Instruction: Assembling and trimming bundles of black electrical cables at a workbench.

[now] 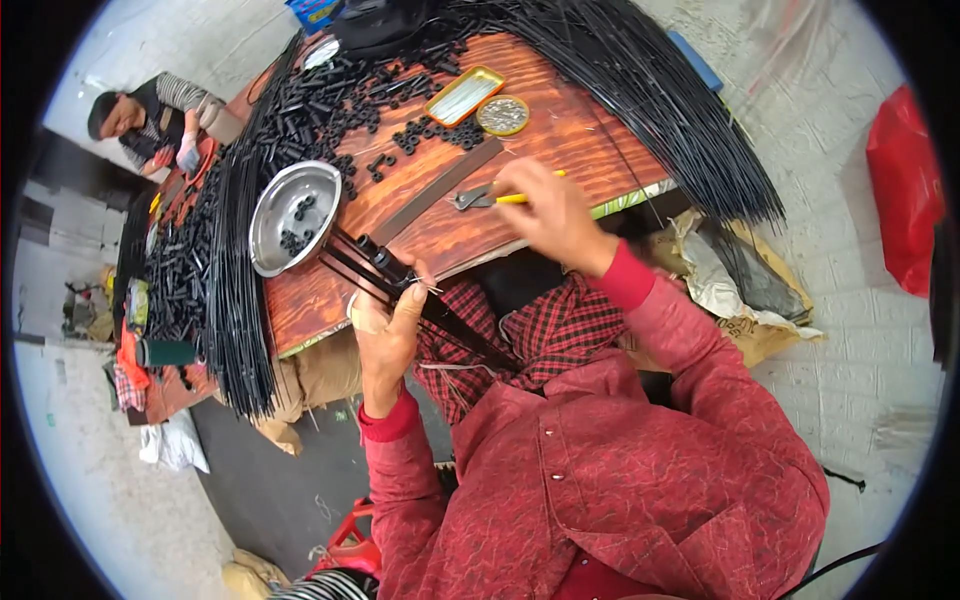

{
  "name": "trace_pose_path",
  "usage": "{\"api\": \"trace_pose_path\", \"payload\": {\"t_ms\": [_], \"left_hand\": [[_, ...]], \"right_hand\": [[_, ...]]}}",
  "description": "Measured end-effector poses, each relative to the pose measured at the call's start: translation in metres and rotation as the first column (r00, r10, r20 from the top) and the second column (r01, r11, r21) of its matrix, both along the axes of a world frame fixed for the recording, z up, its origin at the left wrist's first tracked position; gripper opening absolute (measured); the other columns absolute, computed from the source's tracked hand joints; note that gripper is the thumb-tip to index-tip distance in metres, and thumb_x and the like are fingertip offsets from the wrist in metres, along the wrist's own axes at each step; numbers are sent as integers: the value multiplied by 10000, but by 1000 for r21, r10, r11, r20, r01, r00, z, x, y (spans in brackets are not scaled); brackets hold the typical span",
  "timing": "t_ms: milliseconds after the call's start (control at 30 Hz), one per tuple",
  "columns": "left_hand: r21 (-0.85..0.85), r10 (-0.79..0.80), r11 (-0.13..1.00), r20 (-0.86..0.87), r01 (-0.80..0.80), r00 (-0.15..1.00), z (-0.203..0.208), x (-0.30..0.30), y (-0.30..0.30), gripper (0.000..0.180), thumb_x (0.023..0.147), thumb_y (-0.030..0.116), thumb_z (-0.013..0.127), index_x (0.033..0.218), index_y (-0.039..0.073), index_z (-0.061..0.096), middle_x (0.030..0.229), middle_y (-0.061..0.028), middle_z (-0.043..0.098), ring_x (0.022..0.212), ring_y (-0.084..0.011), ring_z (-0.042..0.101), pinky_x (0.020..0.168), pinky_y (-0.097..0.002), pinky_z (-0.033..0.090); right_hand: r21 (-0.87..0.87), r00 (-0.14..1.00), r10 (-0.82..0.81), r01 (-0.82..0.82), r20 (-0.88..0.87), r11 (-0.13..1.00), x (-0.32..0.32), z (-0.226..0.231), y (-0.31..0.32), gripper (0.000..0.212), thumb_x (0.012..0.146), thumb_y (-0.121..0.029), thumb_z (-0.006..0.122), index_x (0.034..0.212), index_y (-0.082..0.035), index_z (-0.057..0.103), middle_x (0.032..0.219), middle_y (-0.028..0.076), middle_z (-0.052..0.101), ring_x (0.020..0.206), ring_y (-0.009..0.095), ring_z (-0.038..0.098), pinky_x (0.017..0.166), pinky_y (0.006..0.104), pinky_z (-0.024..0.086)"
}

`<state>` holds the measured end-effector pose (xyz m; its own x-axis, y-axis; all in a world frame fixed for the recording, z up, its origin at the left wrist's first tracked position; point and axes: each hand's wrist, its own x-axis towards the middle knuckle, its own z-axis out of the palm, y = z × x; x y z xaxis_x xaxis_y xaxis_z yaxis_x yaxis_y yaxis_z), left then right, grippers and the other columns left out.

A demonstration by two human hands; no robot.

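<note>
Black rods (462, 336) run through the left hand (388, 335), thumb and fingers clasping them; probably light, springy, slick, best gripped beside their thicker tubes (383, 262). Right of that grip, the blurred right hand (555, 215) meets pliers (474, 197); its hold is unclear.

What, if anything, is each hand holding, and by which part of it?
The left hand grips black rods near their far end. Whether the blurred right hand holds the yellow-handled pliers beneath it cannot be told.
</note>
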<state>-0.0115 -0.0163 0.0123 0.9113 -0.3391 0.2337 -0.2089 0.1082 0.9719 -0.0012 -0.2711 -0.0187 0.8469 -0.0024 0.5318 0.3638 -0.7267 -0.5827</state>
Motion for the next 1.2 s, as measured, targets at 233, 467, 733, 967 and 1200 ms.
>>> {"api": "trace_pose_path", "payload": {"t_ms": [233, 467, 733, 967, 1200], "left_hand": [[18, -59, 998, -5, 59, 998, 6, 4, 5, 331, 898, 92, 663, 1195, -1, 548, 925, -44, 638, 875, -125, 595, 808, -280, 474], [52, -14, 999, 11, 13, 1000, 1, 6, 7, 325, 907, 130, 662, 1191, -18, 606, 905, -27, 658, 857, -110, 599, 795, -271, 476], [119, -1, 993, 36, -3, 999, 3, 7, 1, 351, 905, 129, 668, 1221, -17, 625, 881, -21, 678, 827, -88, 601, 774, -254, 482], [155, 15, 988, 43, -22, 999, 10, 0, -7, 271, 899, 92, 669, 1146, -16, 656, 873, -28, 689, 817, -99, 618, 772, -263, 497], [255, 82, 963, 37, -89, 996, 15, -6, -10, 237, 895, 108, 678, 1100, -9, 663, 868, 2, 657, 779, -68, 571, 719, -232, 460]], "right_hand": [[-407, 980, 198, -167, 35, 898, 32, -39, -53, 290, 788, -287, 743, 892, -73, 578, 969, 71, 563, 892, 291, 564, 707, 407, 483], [192, 860, 251, -183, -443, 964, 32, -31, -56, 219, 901, -265, 648, 849, -60, 591, 812, 51, 621, 680, 191, 610, 611, 304, 501], [554, 401, 633, -307, -662, 774, -22, 87, -19, 406, 968, -414, 573, 841, -35, 645, 726, 46, 650, 628, 132, 611, 589, 276, 482], [-87, 687, 465, -606, -558, 791, -30, 98, -15, 331, 935, -346, 602, 860, -25, 634, 713, 166, 628, 692, 368, 623, 614, 462, 447], [-218, 761, 391, -559, -518, 800, -36, 96, -8, 281, 914, -294, 617, 885, -16, 642, 768, 184, 636, 756, 382, 629, 656, 487, 463]]}}
